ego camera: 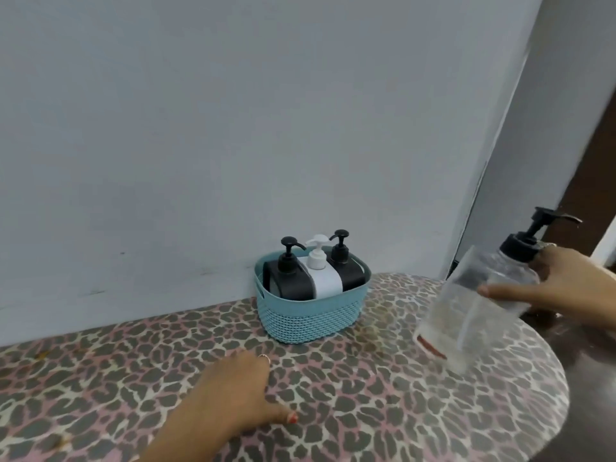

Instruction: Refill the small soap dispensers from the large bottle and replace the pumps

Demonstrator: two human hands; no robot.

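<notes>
Three small soap dispensers stand in a teal woven basket (301, 320) against the wall: a black one (286, 276) at left, a white one (321, 271) in the middle, a black one (345, 266) at right, all with pumps on. My right hand (563, 285) grips a large clear bottle (473, 301) with a black pump (533, 238), tilted and blurred, above the table's right side. My left hand (240, 388) rests on the table in front of the basket, fingers curled under, thumb out.
The table (133, 378) has a leopard-print cloth and a rounded right edge. A plain grey wall (233, 128) runs behind it. A dark floor and doorway (593, 345) lie to the right.
</notes>
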